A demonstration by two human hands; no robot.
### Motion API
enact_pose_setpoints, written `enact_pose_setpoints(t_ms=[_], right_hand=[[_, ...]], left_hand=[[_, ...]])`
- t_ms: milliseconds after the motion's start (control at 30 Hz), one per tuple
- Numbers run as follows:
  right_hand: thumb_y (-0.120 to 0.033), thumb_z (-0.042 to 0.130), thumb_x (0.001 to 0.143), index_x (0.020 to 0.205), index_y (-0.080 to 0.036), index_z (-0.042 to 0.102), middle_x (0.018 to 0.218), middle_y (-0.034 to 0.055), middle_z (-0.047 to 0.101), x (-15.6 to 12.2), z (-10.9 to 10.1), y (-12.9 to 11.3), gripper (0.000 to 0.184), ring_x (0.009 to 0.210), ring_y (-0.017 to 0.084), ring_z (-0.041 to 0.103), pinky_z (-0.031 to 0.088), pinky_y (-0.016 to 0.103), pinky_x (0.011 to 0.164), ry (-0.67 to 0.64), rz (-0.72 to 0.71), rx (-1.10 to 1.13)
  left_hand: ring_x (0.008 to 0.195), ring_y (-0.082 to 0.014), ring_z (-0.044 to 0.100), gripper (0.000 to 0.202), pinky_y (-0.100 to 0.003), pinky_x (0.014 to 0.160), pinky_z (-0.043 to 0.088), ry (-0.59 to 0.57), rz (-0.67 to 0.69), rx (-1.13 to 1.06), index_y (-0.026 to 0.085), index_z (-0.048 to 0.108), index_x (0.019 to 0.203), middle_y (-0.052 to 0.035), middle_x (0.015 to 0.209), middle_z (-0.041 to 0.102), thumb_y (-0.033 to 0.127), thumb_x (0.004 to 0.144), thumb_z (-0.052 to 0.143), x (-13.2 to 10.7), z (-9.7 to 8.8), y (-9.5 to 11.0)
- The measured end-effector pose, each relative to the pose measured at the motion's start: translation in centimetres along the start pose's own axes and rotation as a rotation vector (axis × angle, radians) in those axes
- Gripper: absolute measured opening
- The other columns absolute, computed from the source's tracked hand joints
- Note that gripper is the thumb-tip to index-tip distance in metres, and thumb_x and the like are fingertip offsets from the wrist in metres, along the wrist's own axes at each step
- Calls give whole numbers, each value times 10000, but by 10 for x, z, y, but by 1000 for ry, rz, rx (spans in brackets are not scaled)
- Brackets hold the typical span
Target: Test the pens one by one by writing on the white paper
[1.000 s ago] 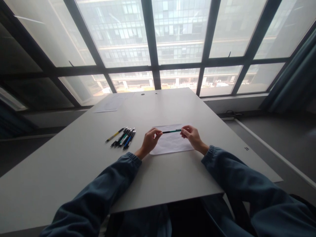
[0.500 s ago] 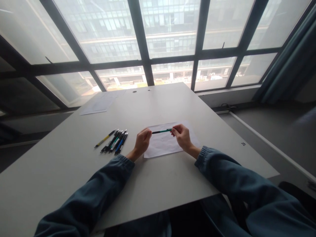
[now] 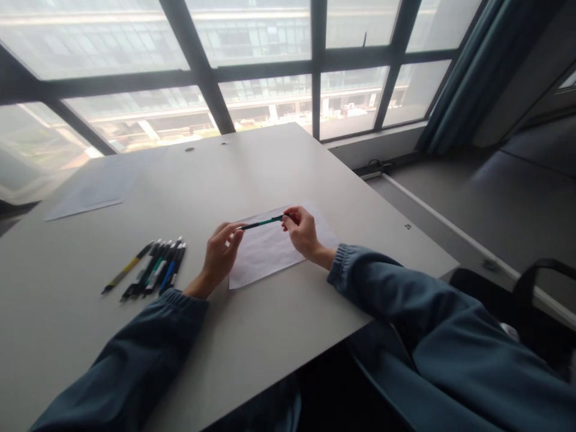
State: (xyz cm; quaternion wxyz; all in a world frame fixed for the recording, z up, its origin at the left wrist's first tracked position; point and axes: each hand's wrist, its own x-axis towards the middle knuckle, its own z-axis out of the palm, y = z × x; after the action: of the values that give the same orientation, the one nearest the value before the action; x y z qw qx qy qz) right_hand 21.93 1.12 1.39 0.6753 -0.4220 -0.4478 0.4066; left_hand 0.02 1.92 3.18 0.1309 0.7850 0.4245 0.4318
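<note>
Left fingers (image 3: 228,228) straighter, pen (image 3: 265,222) tip indistinct

Lg windows (image 3: 355,21) w/ dk frames (image 3: 318,48) spanned the far end; bright daylight came thru, pale bldg (image 3: 256,39) o/s. Blue-grey curtain (image 3: 472,66) hung on R. White table (image 3: 256,171) stood nr windows; grey flr (image 3: 495,186) w/ white strip (image 3: 450,224) lay R of it, part of blk chair (image 3: 527,288) lower R.
</note>
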Motion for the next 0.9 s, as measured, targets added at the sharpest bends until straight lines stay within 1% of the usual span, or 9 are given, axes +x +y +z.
enact_pose_setpoints(t_ms=[33, 67, 133, 200, 333, 500, 633, 800, 900], right_hand=[[-384, 705, 806, 904, -206, 591, 720, -3, 632, 1, 0, 0, 233, 625, 149, 615, 530, 285, 567, 6, -5, 1], [-389, 706, 812, 911, -208, 592, 742, 5, 640, 2, 1, 1, 236, 635, 154, 618, 536, 296, 577, 9, -4, 2], [-402, 709, 819, 909, -210, 593, 764, 13, 642, 2, 2, 2, 241, 648, 161, 617, 542, 311, 588, 19, -6, -3], [-413, 705, 827, 909, -213, 595, 785, 18, 641, 2, 3, 3, 243, 659, 165, 617, 550, 319, 598, 25, -6, -10], [-432, 674, 857, 940, -227, 590, 831, 23, 634, -3, 4, 2, 237, 715, 175, 628, 563, 325, 620, 16, -17, -39], [-416, 625, 904, 984, -248, 588, 948, 31, 641, -13, 8, -6, 190, 866, 190, 640, 574, 337, 726, -1, -94, -75], [-384, 591, 926, 1007, -256, 580, 988, 34, 631, -21, 13, -11, 152, 916, 194, 630, 576, 333, 746, -59, -151, -92], [-327, 594, 913, 994, -226, 582, 940, 26, 629, -16, 9, -7, 130, 862, 165, 621, 564, 279, 691, -78, -180, -97], [-346, 621, 892, 981, -209, 588, 850, 8, 624, -5, -1, -5, 167, 758, 144, 616, 545, 257, 627, -113, -126, -82]], left_hand=[[855, -188, 633, 369, -280, 667, 501, -4, -17, 5, 213, 693, 1075, -65, 982, 682, 518, 954, 523, 1, 0, 0], [861, -180, 636, 371, -272, 672, 505, 13, -31, 6, 224, 672, 1151, -54, 990, 680, 505, 945, 545, 1, -1, 0], [804, -158, 630, 397, -261, 663, 508, 90, -42, 16, 227, 637, 1214, -22, 927, 679, 483, 912, 613, 1, -1, 0], [747, -136, 621, 360, -251, 655, 514, 141, -45, 41, 226, 640, 1174, 6, 881, 684, 442, 887, 663, 0, -1, 0], [669, -108, 610, 198, -235, 621, 509, 211, -79, 137, 222, 690, 982, 25, 866, 701, 393, 883, 682, -3, -1, 3], [692, -116, 643, 189, -239, 654, 521, 237, -127, 129, 206, 710, 978, 14, 866, 719, 365, 876, 693, -2, 0, 1], [730, -121, 649, 204, -244, 691, 525, 258, -184, 102, 191, 706, 994, 3, 901, 726, 355, 876, 681, 1, 1, -6], [738, -146, 655, 257, -256, 686, 525, 258, -190, 35, 161, 694, 978, -31, 871, 713, 398, 891, 650, -1, 1, -3], [721, -142, 657, 271, -245, 671, 511, 232, -158, 25, 171, 691, 917, -30, 836, 711, 436, 903, 639, -4, 2, 4]])
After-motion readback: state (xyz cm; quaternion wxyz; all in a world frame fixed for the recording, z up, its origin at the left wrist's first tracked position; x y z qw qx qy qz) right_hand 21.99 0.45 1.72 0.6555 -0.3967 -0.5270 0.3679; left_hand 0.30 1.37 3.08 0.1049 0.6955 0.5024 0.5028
